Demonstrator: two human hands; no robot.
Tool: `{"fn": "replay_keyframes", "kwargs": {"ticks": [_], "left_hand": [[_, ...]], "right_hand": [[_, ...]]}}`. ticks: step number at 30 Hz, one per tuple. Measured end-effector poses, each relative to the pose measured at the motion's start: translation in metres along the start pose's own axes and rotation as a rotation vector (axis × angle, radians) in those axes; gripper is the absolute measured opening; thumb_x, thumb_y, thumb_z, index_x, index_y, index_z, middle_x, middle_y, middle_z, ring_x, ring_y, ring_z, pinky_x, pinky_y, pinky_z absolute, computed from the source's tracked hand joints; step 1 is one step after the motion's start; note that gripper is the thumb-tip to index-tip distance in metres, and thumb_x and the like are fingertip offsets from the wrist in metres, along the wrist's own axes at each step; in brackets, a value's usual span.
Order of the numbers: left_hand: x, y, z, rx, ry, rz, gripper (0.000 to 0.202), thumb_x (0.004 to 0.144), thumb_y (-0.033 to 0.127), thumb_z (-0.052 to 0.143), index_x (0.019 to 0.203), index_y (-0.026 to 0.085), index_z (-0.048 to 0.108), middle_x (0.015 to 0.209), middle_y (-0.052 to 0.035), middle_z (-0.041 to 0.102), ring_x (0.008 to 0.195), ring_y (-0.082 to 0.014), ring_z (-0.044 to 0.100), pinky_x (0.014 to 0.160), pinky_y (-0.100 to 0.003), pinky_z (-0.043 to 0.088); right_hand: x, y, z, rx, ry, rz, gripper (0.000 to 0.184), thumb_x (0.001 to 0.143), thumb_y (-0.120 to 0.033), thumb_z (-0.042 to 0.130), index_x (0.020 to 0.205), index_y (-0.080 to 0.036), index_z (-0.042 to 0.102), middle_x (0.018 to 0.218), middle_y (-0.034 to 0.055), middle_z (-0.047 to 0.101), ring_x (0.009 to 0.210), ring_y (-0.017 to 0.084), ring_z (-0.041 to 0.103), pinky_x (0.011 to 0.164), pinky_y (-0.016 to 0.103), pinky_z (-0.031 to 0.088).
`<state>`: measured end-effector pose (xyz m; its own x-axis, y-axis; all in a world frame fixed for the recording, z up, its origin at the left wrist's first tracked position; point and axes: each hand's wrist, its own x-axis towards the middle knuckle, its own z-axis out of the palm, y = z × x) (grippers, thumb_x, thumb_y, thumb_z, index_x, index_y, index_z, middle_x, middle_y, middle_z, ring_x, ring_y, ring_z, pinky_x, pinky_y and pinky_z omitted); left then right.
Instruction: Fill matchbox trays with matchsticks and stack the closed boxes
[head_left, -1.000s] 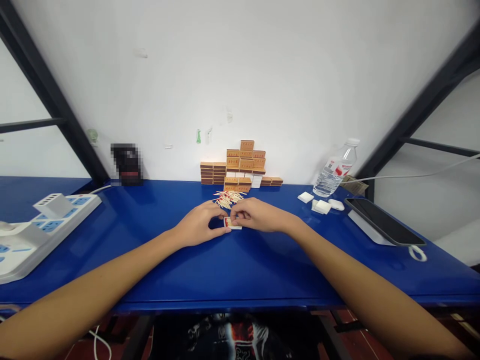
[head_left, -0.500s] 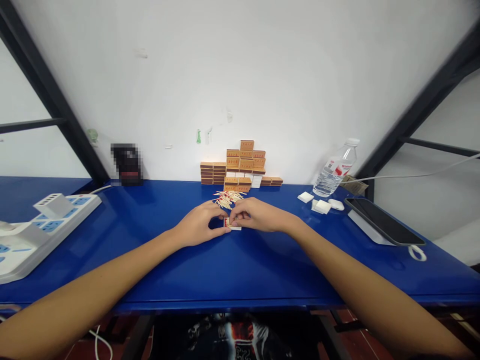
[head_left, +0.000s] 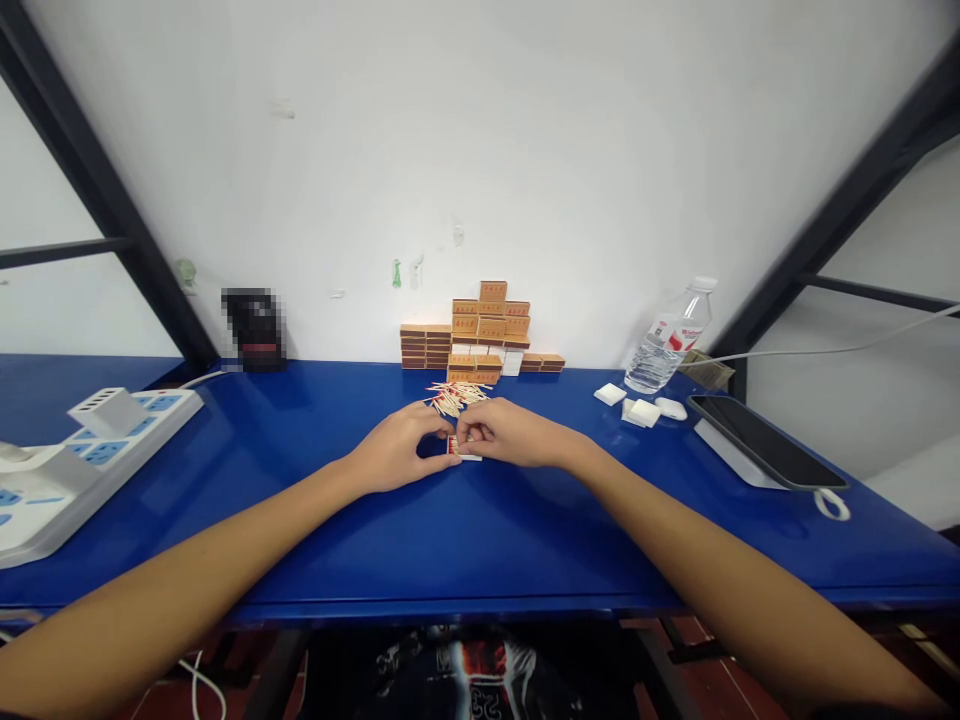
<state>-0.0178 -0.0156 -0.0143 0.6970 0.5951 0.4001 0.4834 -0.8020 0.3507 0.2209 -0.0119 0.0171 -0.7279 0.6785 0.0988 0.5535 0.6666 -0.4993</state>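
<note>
- A person's left grip (head_left: pixel 397 447) is closed, thumb and fingers on the near end of a small white rectangular matchbox tray (head_left: pixel 472 458), which lies low on a glossy blue surface (head_left: pixel 450 540).
- The right grip (head_left: pixel 517 430) bends over the same tray, fingertips drawn together at the slim pale wooden matches with red heads (head_left: pixel 453 444) inside; whether it pinches one cannot be told.
- Just beyond both hands lies a loose heap of red-tipped pale matchsticks (head_left: pixel 456 400), pointing in many directions.
- Behind the heap, a stepped stack of orange-and-brown cardboard matchboxes (head_left: pixel 491 327), some white pieces among them, rises before a white wall (head_left: pixel 480 130).
- To the right, a clear plastic bottle with a red-and-white label (head_left: pixel 667 345) stands near small flat white pieces (head_left: pixel 642 413) and a dark-screened phone (head_left: pixel 765 440).
- At far left sits a white power strip with blue sockets (head_left: pixel 105 453).
</note>
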Motion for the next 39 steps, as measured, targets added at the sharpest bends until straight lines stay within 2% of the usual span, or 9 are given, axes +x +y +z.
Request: {"fn": "replay_keyframes", "kwargs": {"ticks": [6, 12, 22, 34, 39], "left_hand": [[0.0002, 0.0001, -0.0002, 0.004, -0.009, -0.015, 0.028, 0.094, 0.048, 0.071, 0.106, 0.023, 0.072, 0.102, -0.0050, 0.073, 0.100, -0.0244, 0.064, 0.089, -0.038, 0.051], [-0.0003, -0.0005, -0.0004, 0.005, -0.002, -0.018, 0.030, 0.094, 0.051, 0.071, 0.104, 0.023, 0.072, 0.099, -0.0055, 0.073, 0.096, -0.0242, 0.064, 0.086, -0.038, 0.051], [-0.0004, -0.0001, -0.0005, -0.004, -0.003, -0.015, 0.026, 0.094, 0.047, 0.071, 0.104, 0.023, 0.072, 0.100, -0.0051, 0.073, 0.098, -0.0242, 0.063, 0.087, -0.039, 0.051], [-0.0007, -0.0012, 0.0003, -0.001, -0.010, -0.013, 0.026, 0.094, 0.046, 0.072, 0.106, 0.023, 0.072, 0.100, -0.0044, 0.073, 0.096, -0.0236, 0.063, 0.085, -0.038, 0.050], [-0.0005, -0.0007, 0.0003, 0.001, -0.012, -0.017, 0.026, 0.094, 0.047, 0.073, 0.106, 0.024, 0.071, 0.102, -0.0038, 0.073, 0.098, -0.0237, 0.063, 0.087, -0.037, 0.050]], "right_hand": [[-0.0011, -0.0012, -0.0047, -0.050, 0.025, 0.020, 0.011, 0.094, -0.027, 0.070, 0.091, -0.017, 0.073, 0.077, 0.0001, 0.063, 0.068, 0.013, 0.051, 0.064, 0.025, 0.034], [-0.0018, -0.0023, -0.0042, -0.149, -0.020, 0.085, 0.025, 0.098, -0.033, 0.066, 0.078, -0.016, 0.066, 0.074, 0.0016, 0.064, 0.067, 0.013, 0.051, 0.062, 0.027, 0.031], [-0.0017, -0.0018, -0.0027, -0.055, -0.015, 0.040, 0.006, 0.094, -0.022, 0.068, 0.094, -0.017, 0.072, 0.078, 0.0009, 0.067, 0.067, 0.013, 0.053, 0.064, 0.025, 0.034], [-0.0033, 0.0005, -0.0058, -0.065, -0.038, -0.015, 0.011, 0.096, -0.019, 0.064, 0.097, -0.017, 0.074, 0.084, 0.0030, 0.064, 0.072, 0.014, 0.053, 0.067, 0.026, 0.036], [-0.0033, 0.0002, -0.0064, -0.082, 0.002, 0.011, 0.011, 0.095, -0.024, 0.066, 0.098, -0.017, 0.074, 0.080, 0.0011, 0.063, 0.070, 0.014, 0.052, 0.066, 0.026, 0.035]]}}
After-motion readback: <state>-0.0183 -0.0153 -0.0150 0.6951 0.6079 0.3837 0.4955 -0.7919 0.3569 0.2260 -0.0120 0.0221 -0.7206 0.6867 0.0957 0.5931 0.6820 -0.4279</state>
